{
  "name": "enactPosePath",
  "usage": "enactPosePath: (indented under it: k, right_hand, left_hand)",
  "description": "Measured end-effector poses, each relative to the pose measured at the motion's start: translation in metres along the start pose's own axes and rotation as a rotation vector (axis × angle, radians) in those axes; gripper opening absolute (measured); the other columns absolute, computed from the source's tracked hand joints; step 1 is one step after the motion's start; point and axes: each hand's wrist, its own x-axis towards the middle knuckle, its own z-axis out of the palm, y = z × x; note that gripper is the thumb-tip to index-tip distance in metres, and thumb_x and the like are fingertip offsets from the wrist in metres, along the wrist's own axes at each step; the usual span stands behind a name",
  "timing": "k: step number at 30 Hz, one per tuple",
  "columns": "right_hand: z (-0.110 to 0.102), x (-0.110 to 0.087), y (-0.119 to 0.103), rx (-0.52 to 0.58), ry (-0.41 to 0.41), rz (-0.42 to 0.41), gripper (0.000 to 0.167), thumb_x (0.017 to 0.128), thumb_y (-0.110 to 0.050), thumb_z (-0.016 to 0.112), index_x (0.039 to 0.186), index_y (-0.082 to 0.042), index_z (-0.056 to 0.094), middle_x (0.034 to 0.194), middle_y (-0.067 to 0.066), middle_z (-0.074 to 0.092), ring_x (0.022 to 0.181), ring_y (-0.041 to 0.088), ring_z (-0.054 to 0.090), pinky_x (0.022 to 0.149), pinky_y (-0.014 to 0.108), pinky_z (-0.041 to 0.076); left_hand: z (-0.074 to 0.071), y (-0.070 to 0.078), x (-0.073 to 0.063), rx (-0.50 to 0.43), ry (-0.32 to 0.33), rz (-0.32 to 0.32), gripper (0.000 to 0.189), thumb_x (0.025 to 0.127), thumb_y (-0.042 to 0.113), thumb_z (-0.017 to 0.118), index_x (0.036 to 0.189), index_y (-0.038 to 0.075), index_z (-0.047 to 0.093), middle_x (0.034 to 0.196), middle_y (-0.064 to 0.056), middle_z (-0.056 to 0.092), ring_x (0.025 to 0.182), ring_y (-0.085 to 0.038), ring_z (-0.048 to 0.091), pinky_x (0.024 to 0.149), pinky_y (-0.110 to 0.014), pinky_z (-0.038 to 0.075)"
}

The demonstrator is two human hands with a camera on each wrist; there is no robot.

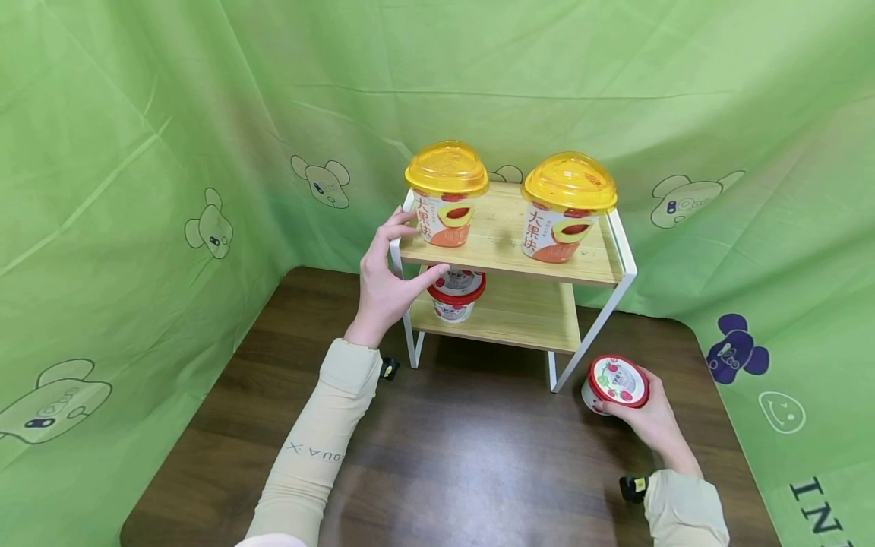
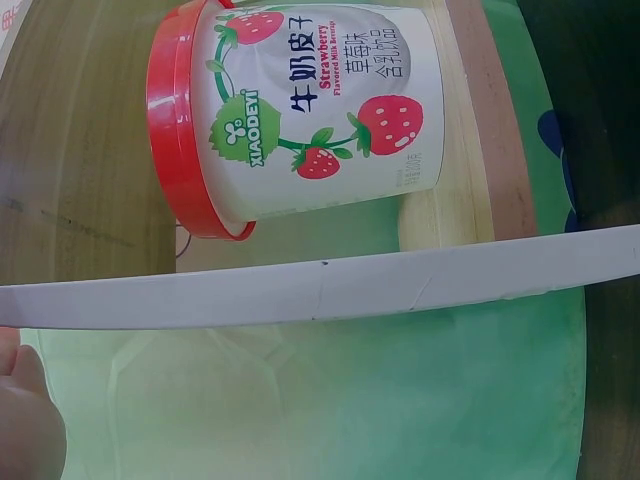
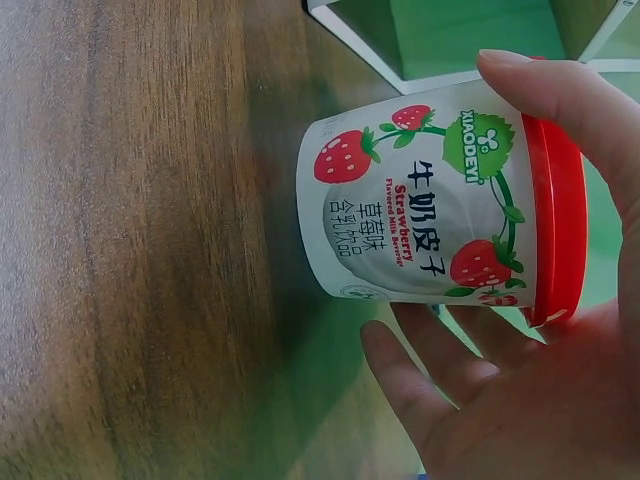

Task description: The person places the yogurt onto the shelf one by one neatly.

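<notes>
My left hand point(image 1: 386, 285) is at the left end of the shelf rack, fingers extended and thumb spread wide. Its fingertips come right at the side of a yellow-lidded cup point(image 1: 447, 220) on the upper board. Below the thumb, a red-lidded strawberry milk cup point(image 1: 453, 310) stands on the lower board; the left wrist view shows this cup point(image 2: 330, 110) behind the white frame bar. At the right, my right hand point(image 1: 656, 418) grips another red-lidded strawberry milk cup point(image 1: 618, 380), thumb on one side and fingers on the other, close over the table.
The two-tier rack point(image 1: 506, 262) has wooden boards and white metal legs. A second yellow-lidded cup point(image 1: 563, 220) stands on the upper board's right side. Green printed cloth point(image 1: 205, 114) hangs behind and beside the dark wooden table point(image 1: 472, 456).
</notes>
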Motion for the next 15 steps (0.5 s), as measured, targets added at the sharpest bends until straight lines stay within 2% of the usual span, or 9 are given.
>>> enactPosePath:
  k: [7, 11, 15]
  right_hand:
    - [0.000, 0.001, 0.001, -0.018, -0.008, 0.018, 0.106, 0.084, -0.025, 0.085, 0.154, 0.010, 0.013, 0.145, 0.035, 0.034, 0.130, 0.045, 0.038, 0.099, 0.036, 0.036]
    - [0.000, 0.001, 0.001, -0.013, -0.011, 0.022, 0.106, 0.085, -0.025, 0.085, 0.154, 0.010, 0.013, 0.146, 0.034, 0.034, 0.131, 0.045, 0.038, 0.101, 0.039, 0.037]
    - [0.000, 0.001, 0.001, -0.001, -0.008, 0.034, 0.106, 0.085, -0.025, 0.084, 0.154, 0.009, 0.012, 0.147, 0.034, 0.033, 0.132, 0.045, 0.037, 0.105, 0.048, 0.036]
  left_hand:
    - [0.000, -0.002, 0.000, 0.005, -0.002, -0.010, 0.053, 0.073, -0.002, 0.089, 0.113, -0.006, 0.055, 0.141, -0.022, 0.056, 0.144, -0.028, 0.039, 0.117, -0.040, 0.031]
    - [0.002, -0.018, -0.002, 0.016, 0.005, 0.000, 0.056, 0.071, 0.000, 0.092, 0.114, -0.004, 0.056, 0.142, -0.018, 0.056, 0.145, -0.028, 0.038, 0.117, -0.041, 0.031]
    - [0.003, -0.034, -0.004, 0.023, 0.006, -0.002, 0.059, 0.070, 0.006, 0.094, 0.116, 0.002, 0.057, 0.144, -0.007, 0.056, 0.145, -0.021, 0.038, 0.117, -0.040, 0.031]
